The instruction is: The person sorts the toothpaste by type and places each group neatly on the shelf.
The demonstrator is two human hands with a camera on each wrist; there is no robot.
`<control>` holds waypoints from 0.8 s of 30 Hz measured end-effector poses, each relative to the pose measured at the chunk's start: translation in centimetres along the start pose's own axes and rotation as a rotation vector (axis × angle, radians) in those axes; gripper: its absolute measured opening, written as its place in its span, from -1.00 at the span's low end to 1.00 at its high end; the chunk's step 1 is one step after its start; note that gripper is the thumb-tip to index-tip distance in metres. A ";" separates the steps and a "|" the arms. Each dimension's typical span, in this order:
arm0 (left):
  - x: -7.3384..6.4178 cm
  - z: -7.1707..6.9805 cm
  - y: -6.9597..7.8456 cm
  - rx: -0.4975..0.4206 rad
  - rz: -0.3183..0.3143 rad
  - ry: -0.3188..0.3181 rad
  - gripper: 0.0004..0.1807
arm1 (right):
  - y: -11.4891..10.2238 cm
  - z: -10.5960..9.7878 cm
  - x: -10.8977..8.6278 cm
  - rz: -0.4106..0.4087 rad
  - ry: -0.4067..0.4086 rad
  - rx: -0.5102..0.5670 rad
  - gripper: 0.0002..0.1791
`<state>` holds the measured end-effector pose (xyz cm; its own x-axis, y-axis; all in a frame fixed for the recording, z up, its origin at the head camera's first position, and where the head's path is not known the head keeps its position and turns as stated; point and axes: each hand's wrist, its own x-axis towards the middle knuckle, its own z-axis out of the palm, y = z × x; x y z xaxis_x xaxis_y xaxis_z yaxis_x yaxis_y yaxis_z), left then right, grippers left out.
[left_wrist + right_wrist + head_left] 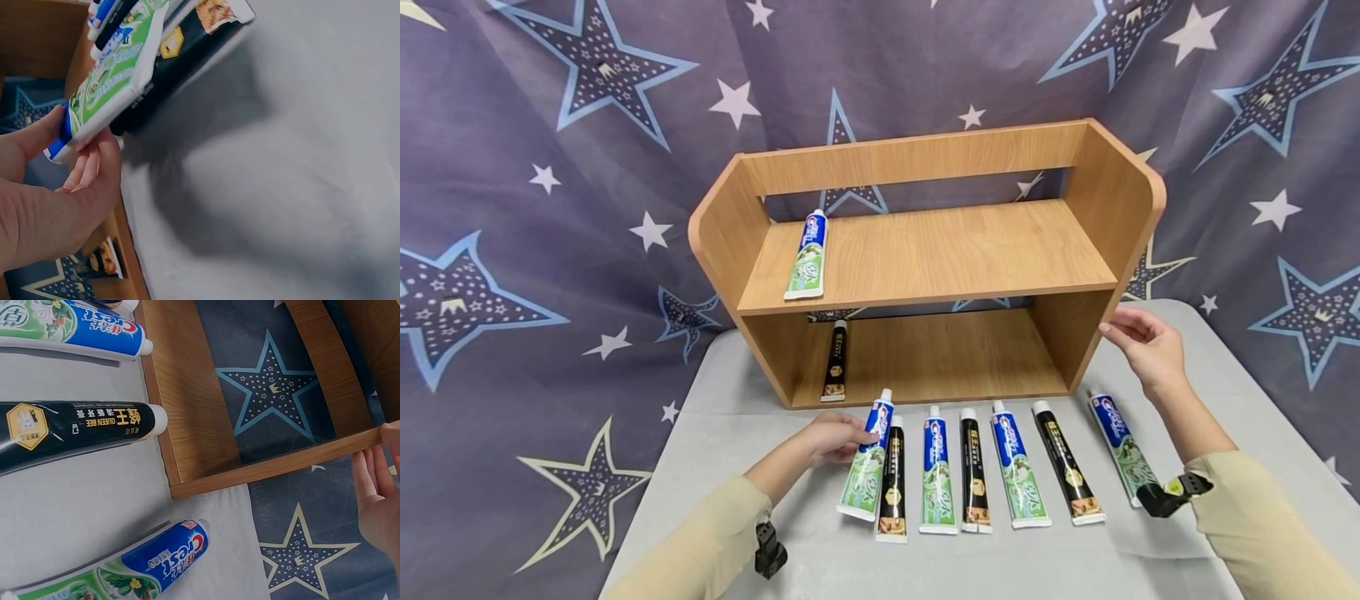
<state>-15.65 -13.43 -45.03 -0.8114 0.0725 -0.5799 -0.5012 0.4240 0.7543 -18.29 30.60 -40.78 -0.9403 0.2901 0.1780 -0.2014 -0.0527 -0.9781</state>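
My left hand pinches a blue-and-green toothpaste tube between thumb and fingers, tilted in front of the wooden shelf. In the left wrist view the thumb lies on the tube's blue part, and the tube is raised over a black toothpaste tube. My right hand grips the front edge of the shelf's right side panel, thumb on one side and fingers on the other, as the right wrist view shows. Another blue-and-green tube lies on the upper board, and a black tube on the lower one.
Before the shelf, black tubes and blue-and-green tubes lie in a row on the grey tabletop, caps toward the shelf. One blue-and-green tube is near my right forearm. A star-patterned curtain hangs behind and at the sides.
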 end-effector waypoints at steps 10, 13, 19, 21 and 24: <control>-0.7 0.2 1.8 -0.026 0.006 -0.039 -0.66 | 0.0 0.2 0.1 -0.003 -0.008 0.028 -0.66; -0.9 0.2 2.4 -0.053 0.008 -0.068 -0.67 | 0.0 0.1 0.0 0.001 -0.004 0.033 -0.66; -1.4 0.0 4.1 -0.069 0.023 -0.117 -0.65 | 0.1 0.0 -0.1 0.019 0.004 0.040 -0.65; -1.7 -0.2 4.7 -0.057 0.023 -0.125 -0.65 | 0.0 -0.1 -0.1 0.026 0.005 0.032 -0.65; -2.0 -0.5 5.6 -0.048 0.030 -0.143 -0.67 | -0.1 0.0 -0.1 0.025 0.003 0.031 -0.65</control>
<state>-16.97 -11.65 -39.49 -0.7768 0.2141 -0.5922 -0.4940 0.3759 0.7840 -18.16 30.53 -40.75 -0.9442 0.2916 0.1528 -0.1861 -0.0898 -0.9784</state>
